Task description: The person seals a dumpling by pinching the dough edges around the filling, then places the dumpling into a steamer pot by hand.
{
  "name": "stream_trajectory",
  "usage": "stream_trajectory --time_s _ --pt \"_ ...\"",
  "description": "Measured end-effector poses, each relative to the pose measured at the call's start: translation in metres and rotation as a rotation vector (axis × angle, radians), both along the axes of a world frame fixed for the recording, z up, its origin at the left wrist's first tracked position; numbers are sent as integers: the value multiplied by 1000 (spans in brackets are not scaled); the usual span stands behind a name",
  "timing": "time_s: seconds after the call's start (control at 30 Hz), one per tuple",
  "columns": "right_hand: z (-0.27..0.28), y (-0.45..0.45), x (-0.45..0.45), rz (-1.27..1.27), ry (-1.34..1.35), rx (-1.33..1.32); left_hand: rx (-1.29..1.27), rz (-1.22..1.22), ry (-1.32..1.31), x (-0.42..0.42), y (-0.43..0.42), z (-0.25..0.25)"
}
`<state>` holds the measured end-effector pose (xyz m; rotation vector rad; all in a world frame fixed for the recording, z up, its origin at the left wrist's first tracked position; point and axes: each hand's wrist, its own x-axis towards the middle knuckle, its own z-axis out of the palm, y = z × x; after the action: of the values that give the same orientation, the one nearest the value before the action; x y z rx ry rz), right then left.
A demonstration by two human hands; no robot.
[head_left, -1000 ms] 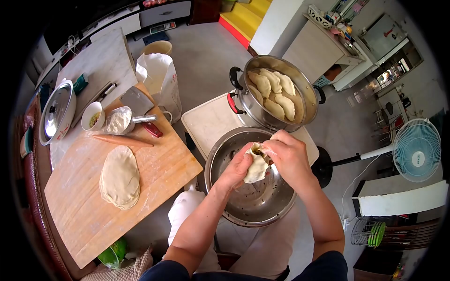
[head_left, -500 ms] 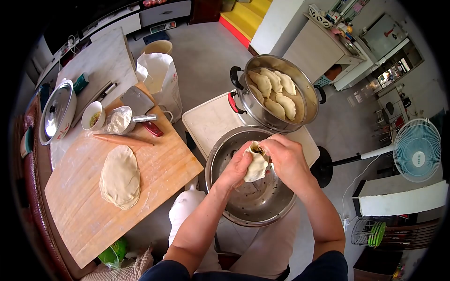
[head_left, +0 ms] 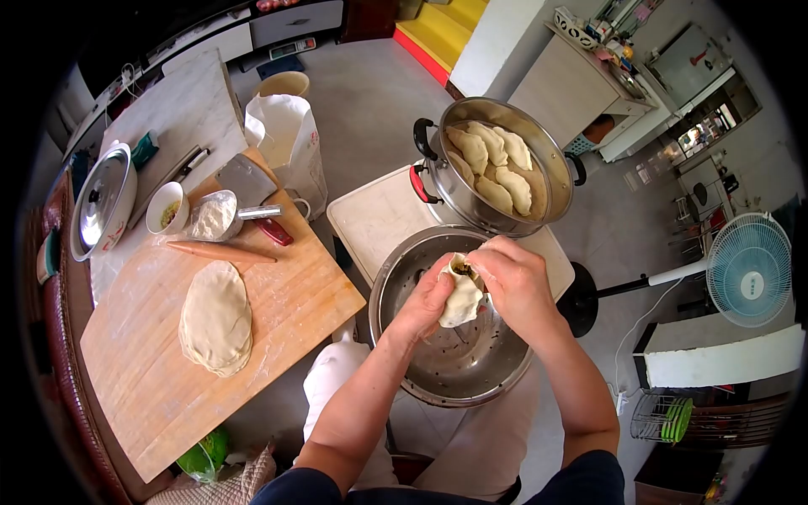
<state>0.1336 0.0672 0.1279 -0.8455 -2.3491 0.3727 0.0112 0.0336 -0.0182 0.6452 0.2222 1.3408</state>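
Note:
Over a steel bowl (head_left: 396, 370) with bits of filling on its inside, I hold a partly closed dumpling (head_left: 459, 305). Dark and greenish filling shows at its open upper end. My left hand (head_left: 427, 301) is wrapped round the dumpling from the left. The fingers of my right hand (head_left: 513, 278) pinch the dough edge at its upper right. Behind the bowl, several finished dumplings (head_left: 513, 187) lie in a steel steamer pot (head_left: 560, 206). A stack of flat dough wrappers (head_left: 215, 318) rests on the wooden board (head_left: 295, 337) to the left.
On the board are a rolling pin (head_left: 220, 252), a cleaver (head_left: 247, 179), a flour scoop (head_left: 215, 215) and a small white bowl (head_left: 167, 209). A white sack (head_left: 284, 139) stands beyond. The pot sits on a small table (head_left: 370, 210); a fan (head_left: 749, 269) stands at right.
Both hands stay almost in place on the dumpling. The right hand's fingers have shifted very slightly along the dough edge. Everything else looks the same.

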Motion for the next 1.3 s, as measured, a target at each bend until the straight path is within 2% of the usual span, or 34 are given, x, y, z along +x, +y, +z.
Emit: stream_trajectory --time_s 0.3,0.4,0.6,0.8,0.9,1.0,1.3 --pt "5 -1 1 50 4 -53 -41 -7 32 -3 -2 8" --pt "7 -2 0 12 -18 -97 -51 -22 43 -4 -2 10" --pt "2 -3 -4 -84 -118 -7 2 6 13 0 0 0" --pt "5 0 -8 -36 8 2 0 4 0 -1 1 1" --pt "6 -1 -7 -46 11 -66 7 -1 -6 -1 2 -3" --pt "7 -2 -6 -102 -113 -58 -3 2 -10 0 1 -4" --pt "-2 -1 -6 -50 6 0 -14 18 -5 -1 0 0"
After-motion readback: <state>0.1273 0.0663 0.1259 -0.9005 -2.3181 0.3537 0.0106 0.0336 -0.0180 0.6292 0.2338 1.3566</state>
